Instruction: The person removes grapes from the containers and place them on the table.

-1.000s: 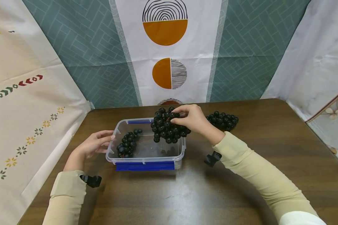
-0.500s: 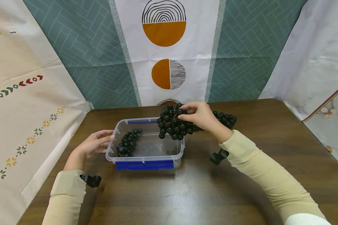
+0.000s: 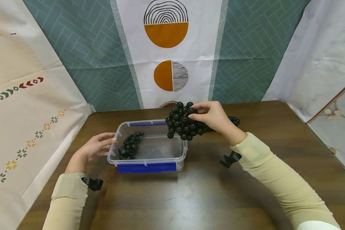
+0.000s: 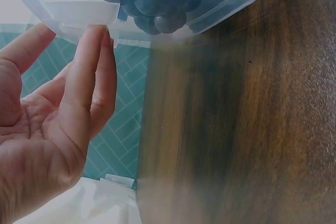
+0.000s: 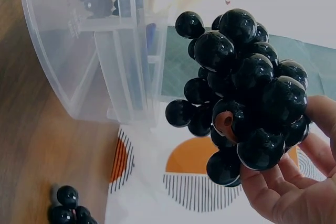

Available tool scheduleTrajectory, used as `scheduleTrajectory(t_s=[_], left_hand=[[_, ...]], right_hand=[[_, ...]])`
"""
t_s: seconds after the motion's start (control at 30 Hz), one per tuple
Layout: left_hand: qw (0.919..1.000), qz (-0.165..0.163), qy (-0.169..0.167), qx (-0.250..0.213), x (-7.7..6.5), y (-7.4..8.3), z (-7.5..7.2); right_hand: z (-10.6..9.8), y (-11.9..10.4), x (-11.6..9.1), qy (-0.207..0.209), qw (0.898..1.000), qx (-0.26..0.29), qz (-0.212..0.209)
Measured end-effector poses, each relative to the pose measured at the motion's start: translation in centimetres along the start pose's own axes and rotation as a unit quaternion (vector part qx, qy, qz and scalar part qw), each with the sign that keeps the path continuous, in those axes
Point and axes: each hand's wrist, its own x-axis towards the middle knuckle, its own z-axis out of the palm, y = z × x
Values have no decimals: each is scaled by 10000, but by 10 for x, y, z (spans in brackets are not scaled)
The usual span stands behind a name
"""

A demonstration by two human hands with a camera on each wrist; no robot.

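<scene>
My right hand (image 3: 214, 116) pinches a bunch of black grapes (image 3: 182, 123) from above. The bunch hangs over the right rim of a clear plastic container (image 3: 158, 150) with blue clips; in the right wrist view the held grapes (image 5: 252, 82) show large and glossy, apart from the container wall. My left hand (image 3: 96, 146) touches the container's left end with fairly straight fingers (image 4: 79, 87). Inside the container, on its left side, lies a smaller bunch of dark grapes (image 3: 129, 145). Another bunch (image 3: 234, 120) rests on the table, mostly hidden behind my right hand.
A dark brown wooden table (image 3: 149, 201) carries everything. Behind it hangs a green cloth (image 3: 244, 76) with a white patterned panel (image 3: 199, 76). Pale cloths stand at the left (image 3: 31, 111) and right (image 3: 307, 64) sides.
My right hand has moved right and slightly up with the grapes, from over the container to its right rim. My left hand and the container have hardly shifted.
</scene>
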Motion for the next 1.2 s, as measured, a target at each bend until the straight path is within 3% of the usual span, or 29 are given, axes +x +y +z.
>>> scheduleTrajectory(t_s=[0.53,1.2], left_hand=[[9999,-12,-12,-163,3,-4,-1],[9997,7,-94,-225,1,-2,-1]], right_hand=[[-21,4,-14,185,9997,-132,106],[-39,31,-26,273,9986,-454,48]])
